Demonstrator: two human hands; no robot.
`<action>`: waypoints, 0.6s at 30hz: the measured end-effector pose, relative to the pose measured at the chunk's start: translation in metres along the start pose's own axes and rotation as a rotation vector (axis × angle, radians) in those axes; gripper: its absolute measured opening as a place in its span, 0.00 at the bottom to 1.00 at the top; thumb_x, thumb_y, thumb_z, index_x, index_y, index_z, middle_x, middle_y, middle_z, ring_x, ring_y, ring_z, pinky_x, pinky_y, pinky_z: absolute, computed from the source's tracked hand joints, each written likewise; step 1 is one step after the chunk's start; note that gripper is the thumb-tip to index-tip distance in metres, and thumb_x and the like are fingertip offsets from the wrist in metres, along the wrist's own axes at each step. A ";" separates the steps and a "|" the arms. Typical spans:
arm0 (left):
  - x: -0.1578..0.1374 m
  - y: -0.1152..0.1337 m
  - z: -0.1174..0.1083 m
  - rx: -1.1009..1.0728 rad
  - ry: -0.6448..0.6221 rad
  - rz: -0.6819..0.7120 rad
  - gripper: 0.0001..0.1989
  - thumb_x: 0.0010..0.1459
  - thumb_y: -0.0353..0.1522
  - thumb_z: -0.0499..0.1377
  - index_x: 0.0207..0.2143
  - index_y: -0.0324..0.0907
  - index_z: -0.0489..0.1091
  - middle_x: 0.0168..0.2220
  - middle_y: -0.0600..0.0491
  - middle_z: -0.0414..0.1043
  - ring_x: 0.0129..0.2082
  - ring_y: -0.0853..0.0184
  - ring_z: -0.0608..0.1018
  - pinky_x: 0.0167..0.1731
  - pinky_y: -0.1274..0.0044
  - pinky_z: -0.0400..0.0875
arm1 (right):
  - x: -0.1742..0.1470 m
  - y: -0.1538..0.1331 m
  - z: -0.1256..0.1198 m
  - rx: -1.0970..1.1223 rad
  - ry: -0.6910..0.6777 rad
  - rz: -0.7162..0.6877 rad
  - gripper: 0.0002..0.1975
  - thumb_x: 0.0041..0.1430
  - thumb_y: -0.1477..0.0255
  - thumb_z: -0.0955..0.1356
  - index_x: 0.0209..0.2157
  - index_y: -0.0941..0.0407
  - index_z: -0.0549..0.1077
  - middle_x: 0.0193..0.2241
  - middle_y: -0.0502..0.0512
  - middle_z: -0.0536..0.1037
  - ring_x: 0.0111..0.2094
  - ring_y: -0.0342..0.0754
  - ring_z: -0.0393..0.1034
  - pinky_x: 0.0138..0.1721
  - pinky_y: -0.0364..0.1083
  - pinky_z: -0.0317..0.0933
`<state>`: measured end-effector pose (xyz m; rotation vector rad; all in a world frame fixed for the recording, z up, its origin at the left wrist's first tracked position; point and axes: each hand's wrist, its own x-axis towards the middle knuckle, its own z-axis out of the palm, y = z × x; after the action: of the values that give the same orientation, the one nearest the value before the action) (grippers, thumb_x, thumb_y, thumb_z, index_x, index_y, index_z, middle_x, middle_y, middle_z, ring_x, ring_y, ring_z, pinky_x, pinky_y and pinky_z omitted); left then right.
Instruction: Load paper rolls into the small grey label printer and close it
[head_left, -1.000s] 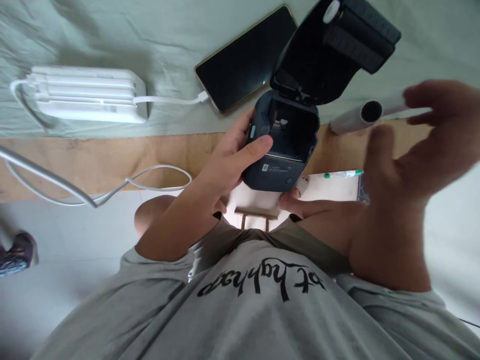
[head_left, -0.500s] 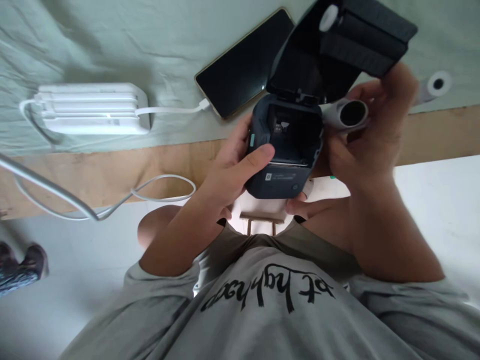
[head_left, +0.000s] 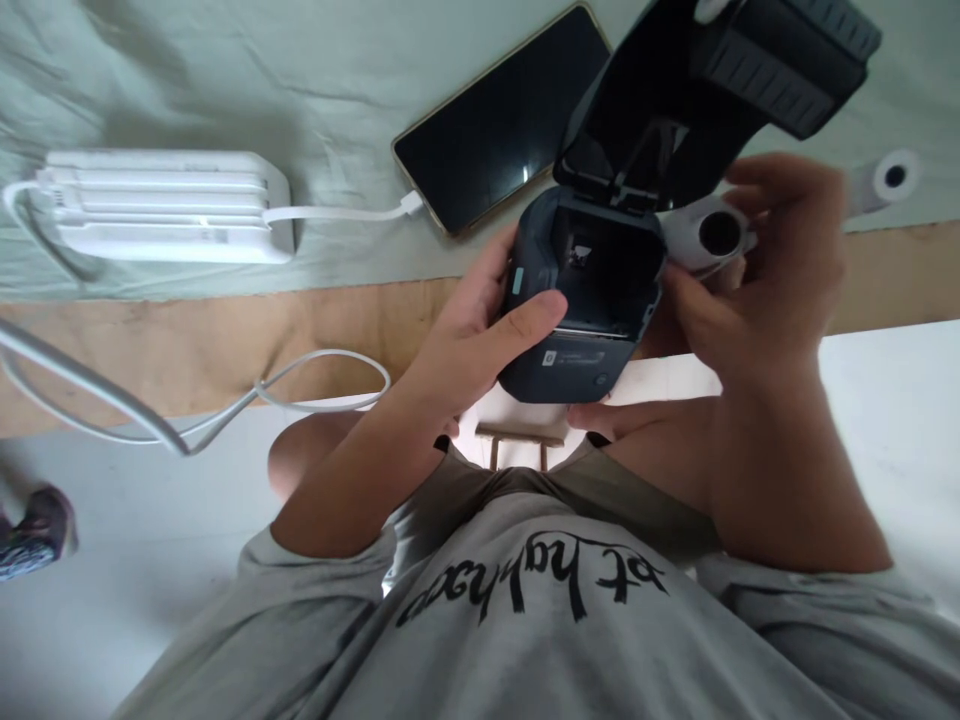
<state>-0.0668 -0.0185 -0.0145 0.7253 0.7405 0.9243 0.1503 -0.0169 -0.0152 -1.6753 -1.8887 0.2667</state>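
My left hand (head_left: 480, 335) grips a small dark label printer (head_left: 585, 300) by its left side, thumb across the front edge. Its lid (head_left: 712, 80) stands open, and the paper bay is dark and looks empty. My right hand (head_left: 765, 280) holds a white paper roll (head_left: 709, 232) right beside the printer's right rim, with the roll's hollow core facing me. Both hands are held above the table's edge, close to my chest.
A black phone (head_left: 502, 120) lies on the green cloth, cabled to a white power bank (head_left: 161, 205). A second white roll (head_left: 885, 180) lies at the right. A loose white cable (head_left: 322, 380) hangs over the wooden table edge (head_left: 225, 320). A shoe (head_left: 34, 525) shows at the lower left.
My right hand has brought the paper roll in from the far right to the printer's right side. The printer has shifted slightly right in my left hand.
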 end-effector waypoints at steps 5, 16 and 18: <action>-0.001 0.000 -0.001 0.010 -0.013 0.000 0.23 0.56 0.36 0.60 0.53 0.45 0.60 0.50 0.57 0.69 0.55 0.67 0.70 0.52 0.81 0.69 | 0.000 0.011 0.001 0.076 0.094 0.072 0.25 0.45 0.65 0.70 0.45 0.60 0.65 0.42 0.51 0.66 0.40 0.31 0.61 0.41 0.34 0.56; 0.000 0.000 0.003 -0.005 0.013 0.010 0.21 0.56 0.33 0.59 0.52 0.44 0.62 0.46 0.56 0.71 0.49 0.68 0.75 0.44 0.81 0.74 | -0.001 0.011 -0.003 0.011 0.110 0.018 0.25 0.45 0.62 0.71 0.44 0.58 0.71 0.40 0.52 0.65 0.40 0.30 0.58 0.51 0.37 0.54; -0.001 0.000 0.004 -0.004 0.034 0.000 0.21 0.56 0.33 0.58 0.52 0.44 0.62 0.47 0.56 0.71 0.49 0.68 0.75 0.44 0.81 0.74 | -0.001 0.012 -0.001 0.060 0.113 0.046 0.26 0.45 0.62 0.71 0.46 0.58 0.69 0.43 0.53 0.65 0.41 0.31 0.59 0.49 0.36 0.56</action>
<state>-0.0640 -0.0200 -0.0116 0.7080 0.7682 0.9394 0.1615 -0.0163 -0.0210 -1.6599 -1.7453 0.2398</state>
